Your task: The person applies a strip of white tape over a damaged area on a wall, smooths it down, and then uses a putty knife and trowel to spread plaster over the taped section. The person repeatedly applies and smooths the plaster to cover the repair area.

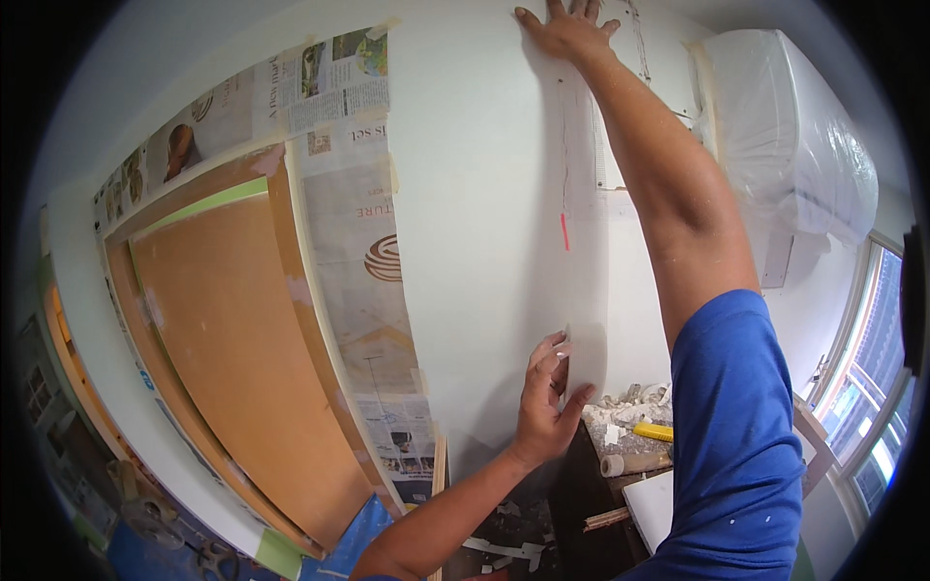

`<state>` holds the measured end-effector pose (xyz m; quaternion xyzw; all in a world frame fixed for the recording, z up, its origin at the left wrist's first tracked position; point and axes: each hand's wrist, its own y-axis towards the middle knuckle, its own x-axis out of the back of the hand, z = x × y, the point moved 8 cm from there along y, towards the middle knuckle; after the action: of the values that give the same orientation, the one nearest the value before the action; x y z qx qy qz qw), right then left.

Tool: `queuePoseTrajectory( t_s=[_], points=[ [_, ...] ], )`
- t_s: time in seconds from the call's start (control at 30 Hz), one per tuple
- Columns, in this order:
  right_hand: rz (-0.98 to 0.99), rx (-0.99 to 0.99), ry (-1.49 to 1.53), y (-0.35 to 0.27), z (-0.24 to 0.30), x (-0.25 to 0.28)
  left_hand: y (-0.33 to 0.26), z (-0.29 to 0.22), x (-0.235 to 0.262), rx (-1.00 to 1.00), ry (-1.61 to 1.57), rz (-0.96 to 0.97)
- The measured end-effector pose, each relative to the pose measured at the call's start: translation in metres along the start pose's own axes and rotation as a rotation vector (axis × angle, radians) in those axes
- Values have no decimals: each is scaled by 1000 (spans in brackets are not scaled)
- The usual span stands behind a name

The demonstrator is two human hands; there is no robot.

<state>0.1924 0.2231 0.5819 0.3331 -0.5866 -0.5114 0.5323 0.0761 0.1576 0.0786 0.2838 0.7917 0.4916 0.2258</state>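
Observation:
My left hand (550,399) is curled around a wide roll of whitish, see-through tape (588,363), held upright by the wall at about waist height. From the roll a broad strip of the tape (585,271) runs up the white wall (475,213). High on the wall, my right hand (572,31) lies flat with fingers spread, pressing around the strip's upper end. A short red mark (565,232) and a dark line of small spots show along the strip's left side. The strip's very top is hidden by the right hand.
Newspaper masking (354,223) surrounds an orange-brown door (247,358) at left. Plastic sheeting wraps a boxy wall unit (790,126) at upper right, near a window (862,358). Below, a dark cabinet top bears scraps, a yellow tool (654,431) and a beige roll (635,463).

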Motion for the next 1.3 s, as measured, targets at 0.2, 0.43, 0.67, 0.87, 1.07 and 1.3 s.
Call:
queuePoseTrajectory(
  t_s=[0.2, 0.43, 0.67, 0.87, 1.07, 1.3],
  points=[
    [-251, 85, -109, -35, -14, 14, 1, 9, 5, 31, -59, -35],
    [-287, 48, 377, -194, -66, 0, 3, 11, 13, 83, -54, -40],
    [379, -365, 841, -276, -117, -61, 7, 13, 8, 155, -71, -29],
    [463, -396, 979, -297, -106, -75, 9, 13, 9, 189, -39, -33],
    [386, -403, 930, -291, -117, -89, 21, 14, 11, 250, 18, -88],
    [415, -455, 849, -288, -120, -94, 30, 12, 18, 286, 18, -136]
  ],
)
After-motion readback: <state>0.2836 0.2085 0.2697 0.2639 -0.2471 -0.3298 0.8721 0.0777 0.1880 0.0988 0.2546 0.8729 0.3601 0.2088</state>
